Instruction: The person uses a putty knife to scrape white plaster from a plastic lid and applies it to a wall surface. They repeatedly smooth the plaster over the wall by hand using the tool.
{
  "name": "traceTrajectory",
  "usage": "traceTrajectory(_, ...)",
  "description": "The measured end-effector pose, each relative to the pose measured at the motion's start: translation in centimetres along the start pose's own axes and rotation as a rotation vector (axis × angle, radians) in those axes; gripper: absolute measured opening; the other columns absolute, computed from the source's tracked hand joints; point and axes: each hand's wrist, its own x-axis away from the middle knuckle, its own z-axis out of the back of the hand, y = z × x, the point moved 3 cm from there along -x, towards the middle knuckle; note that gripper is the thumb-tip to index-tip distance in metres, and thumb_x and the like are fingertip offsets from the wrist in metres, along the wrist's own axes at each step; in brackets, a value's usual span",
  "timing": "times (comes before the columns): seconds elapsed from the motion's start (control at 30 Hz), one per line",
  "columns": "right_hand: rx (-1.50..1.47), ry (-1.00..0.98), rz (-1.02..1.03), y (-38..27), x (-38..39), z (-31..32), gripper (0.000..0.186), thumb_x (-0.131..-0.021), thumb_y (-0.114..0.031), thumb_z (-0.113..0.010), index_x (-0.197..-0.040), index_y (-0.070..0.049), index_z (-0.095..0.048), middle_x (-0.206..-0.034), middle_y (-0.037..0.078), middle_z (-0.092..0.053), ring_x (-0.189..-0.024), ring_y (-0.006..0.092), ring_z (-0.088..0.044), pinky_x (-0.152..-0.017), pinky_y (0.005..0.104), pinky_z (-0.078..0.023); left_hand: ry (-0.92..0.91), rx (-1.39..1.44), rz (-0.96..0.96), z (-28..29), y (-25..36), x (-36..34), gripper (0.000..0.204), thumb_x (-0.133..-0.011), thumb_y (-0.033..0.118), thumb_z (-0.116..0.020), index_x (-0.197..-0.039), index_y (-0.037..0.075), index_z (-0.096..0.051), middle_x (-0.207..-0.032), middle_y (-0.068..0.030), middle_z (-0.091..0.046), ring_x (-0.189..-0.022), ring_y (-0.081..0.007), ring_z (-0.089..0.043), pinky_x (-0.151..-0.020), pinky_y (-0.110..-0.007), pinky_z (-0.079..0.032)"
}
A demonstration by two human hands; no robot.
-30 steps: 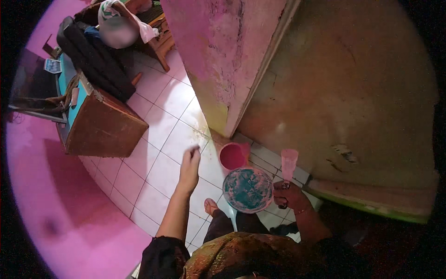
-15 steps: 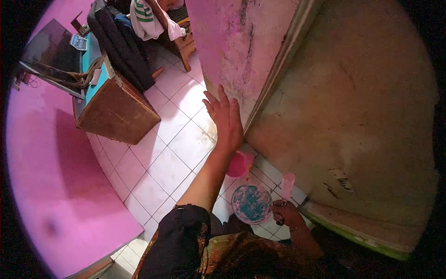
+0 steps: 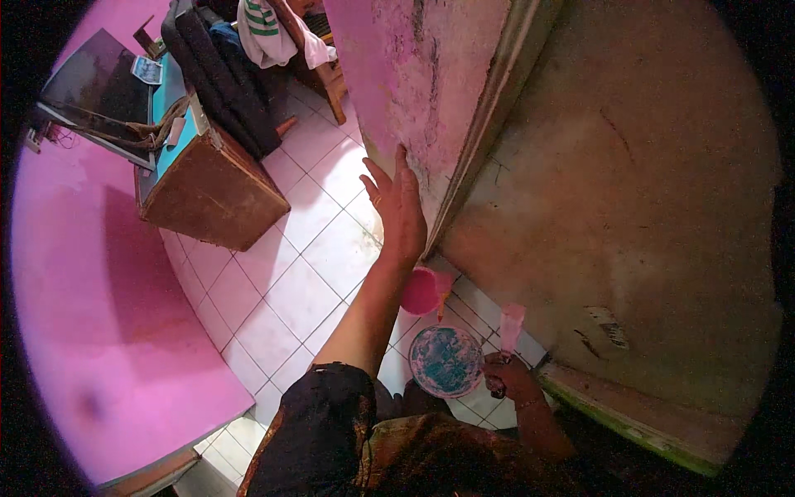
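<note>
Left hand (image 3: 399, 207) now higher on wall (image 3: 414, 74); blue-patterned bowl (image 3: 445, 360) contents unclear.

White square floor tiles (image 3: 290, 273) with dark grout run diagonally through the middle of the frame. A pink wall (image 3: 74, 315) curves down the left side. At the upper left stands a brown wooden cabinet (image 3: 211, 195) with a turquoise top, a dark flat screen (image 3: 99, 87) lying on it. Dark clothes (image 3: 219, 79) hang beside it — a white garment (image 3: 265, 29) at the top edge. A pink, flaking wall corner (image 3: 431, 83) juts down from the top centre — to its right, a stained beige wall (image 3: 629, 207) fills the frame.
</note>
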Motion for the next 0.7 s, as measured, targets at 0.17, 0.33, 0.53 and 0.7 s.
traceTrajectory(0.17,-0.006,-0.002,-0.004,0.3,-0.7,0.9,0.015,-0.079,0.000,-0.070,-0.084,-0.005,-0.058,-0.060,0.002,-0.050,-0.044,0.0111,-0.042,-0.041,0.0294,-0.031,0.036,0.005,0.001,0.1,2.8,1.5,0.057,-0.099,0.042,-0.026,-0.147,0.011,-0.025,-0.150,-0.0309,0.001,-0.138,-0.0494,0.005,-0.111,-0.052,-0.002)
traceTrajectory(0.33,-0.008,-0.010,-0.028,-0.3,-0.7,0.7,0.014,-0.080,0.000,-0.070,-0.084,-0.005,-0.058,-0.063,0.002,-0.052,-0.045,0.0113,-0.043,-0.040,0.0294,-0.032,0.022,0.027,0.018,0.0,2.8,1.5,0.057,-0.099,0.038,-0.032,-0.146,0.007,-0.024,-0.150,-0.0321,0.002,-0.138,-0.0497,0.005,-0.111,-0.053,-0.003)
traceTrajectory(0.53,0.048,-0.026,0.015,0.2,-1.5,1.5,0.013,-0.081,-0.001,-0.069,-0.085,-0.005,-0.058,-0.064,0.003,-0.053,-0.046,0.0111,-0.046,-0.040,0.0287,-0.034,0.227,0.086,-0.171,1.0,4.5,1.0,0.061,-0.095,0.036,-0.041,-0.145,0.003,-0.025,-0.150,-0.0326,0.004,-0.138,-0.0498,0.004,-0.110,-0.054,-0.002)
traceTrajectory(0.7,0.067,-0.074,0.030,-0.5,-1.0,1.4,0.010,-0.082,-0.001,-0.068,-0.084,-0.005,-0.059,-0.062,0.002,-0.052,-0.045,0.0110,-0.045,-0.041,0.0281,-0.033,0.246,-0.142,-0.383,2.6,7.9,0.6,0.066,-0.091,0.037,-0.047,-0.145,0.007,-0.027,-0.149,-0.0329,0.008,-0.138,-0.0504,0.009,-0.109,-0.058,0.002)
